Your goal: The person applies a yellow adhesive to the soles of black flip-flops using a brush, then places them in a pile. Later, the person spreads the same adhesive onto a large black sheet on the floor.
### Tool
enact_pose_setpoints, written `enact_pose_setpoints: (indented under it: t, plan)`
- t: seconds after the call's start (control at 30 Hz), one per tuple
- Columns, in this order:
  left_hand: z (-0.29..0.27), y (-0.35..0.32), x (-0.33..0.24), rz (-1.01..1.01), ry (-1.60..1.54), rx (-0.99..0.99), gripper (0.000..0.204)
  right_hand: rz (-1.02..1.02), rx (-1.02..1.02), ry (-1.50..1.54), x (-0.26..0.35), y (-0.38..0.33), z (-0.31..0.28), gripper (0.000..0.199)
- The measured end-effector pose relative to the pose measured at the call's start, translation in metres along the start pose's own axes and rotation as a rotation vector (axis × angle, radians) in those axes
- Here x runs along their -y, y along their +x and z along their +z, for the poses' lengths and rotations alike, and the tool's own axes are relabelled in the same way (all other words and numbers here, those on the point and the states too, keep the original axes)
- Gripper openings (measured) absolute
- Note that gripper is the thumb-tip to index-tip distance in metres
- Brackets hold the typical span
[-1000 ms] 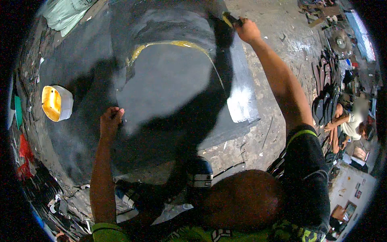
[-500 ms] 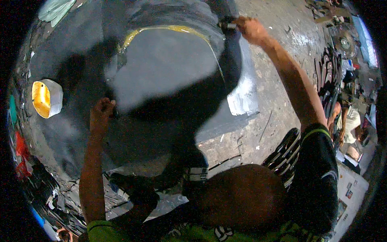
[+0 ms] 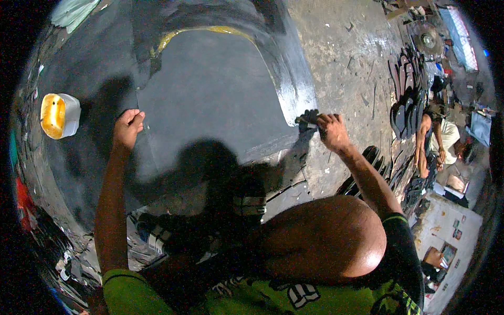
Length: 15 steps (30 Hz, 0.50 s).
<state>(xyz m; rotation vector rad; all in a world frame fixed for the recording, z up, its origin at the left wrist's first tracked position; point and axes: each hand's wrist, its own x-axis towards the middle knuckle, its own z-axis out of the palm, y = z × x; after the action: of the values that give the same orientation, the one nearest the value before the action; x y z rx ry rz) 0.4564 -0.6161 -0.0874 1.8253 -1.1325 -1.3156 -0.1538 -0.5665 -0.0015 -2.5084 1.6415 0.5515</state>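
A large dark grey sheet point(image 3: 210, 89) lies spread on the floor in front of me. A wet, shiny whitish strip point(image 3: 295, 86) runs along its right side, and a yellow wet smear point(image 3: 215, 30) curves across the far part. My right hand point(image 3: 333, 132) is closed round a dark brush point(image 3: 307, 119), its head at the near end of the shiny strip. Over the left part of the sheet, my left hand point(image 3: 128, 128) has its fingers curled together; whatever may be in them is hidden.
A white tub with yellow-orange inside point(image 3: 72, 115) stands at the left. Dark sole-shaped pieces point(image 3: 404, 118) lie piled on the right. Beyond them another person point(image 3: 438, 139) sits near a fan point(image 3: 428, 39). My bent knee point(image 3: 336, 236) rises close to my right arm.
My right hand has swept the brush from the far edge back toward me along the right side. My left hand has shifted slightly away from me. The view has turned a little.
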Motion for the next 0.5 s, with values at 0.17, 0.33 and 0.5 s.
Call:
enact_pose_setpoints:
  t: [0.17, 0.33, 0.5]
  plan:
    - [0.002, -0.003, -0.008, -0.002, 0.015, 0.06, 0.03, 0.124, -0.024, 0.163, 0.015, -0.008, -0.014, 0.028]
    - [0.0, -0.014, -0.012, -0.016, -0.025, -0.006, 0.032, 0.391, -0.253, 0.671, 0.011, 0.067, -0.071, 0.016]
    - [0.013, -0.024, -0.02, -0.005, -0.14, -0.019, 0.032, 0.427, -0.222, 0.664, -0.005, 0.188, -0.036, 0.03]
